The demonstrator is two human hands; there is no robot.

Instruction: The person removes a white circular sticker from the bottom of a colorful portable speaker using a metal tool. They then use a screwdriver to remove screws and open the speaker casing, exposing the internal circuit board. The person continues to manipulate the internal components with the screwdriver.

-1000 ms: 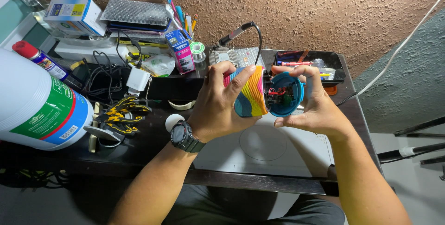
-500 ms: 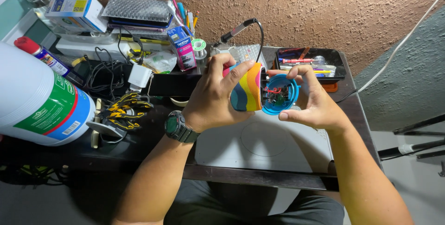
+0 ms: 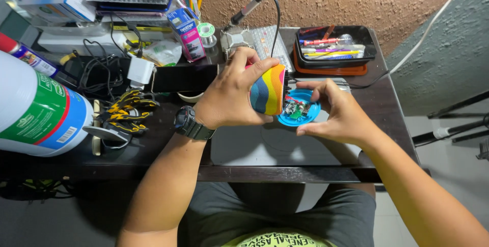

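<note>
My left hand (image 3: 232, 94) wraps around a small rainbow-striped cylinder, a speaker body (image 3: 268, 90), held above the dark table (image 3: 285, 160). My right hand (image 3: 338, 114) holds its round blue end cap (image 3: 299, 110), which stands slightly apart from the body and shows a small circuit board with red wires running between the two parts. A black watch (image 3: 191, 124) sits on my left wrist. Both hands are close together over the table's middle.
A large white bottle with a green, red and blue label (image 3: 35, 109) lies at the left. Yellow-handled pliers (image 3: 122, 112), cables, boxes, a solder spool (image 3: 206, 29), a soldering iron on its stand (image 3: 244, 12) and a black tray of pens (image 3: 333, 48) crowd the back.
The blue cap has closed toward the striped body, and both hands have come lower and nearer the table. The view has shifted slightly.
</note>
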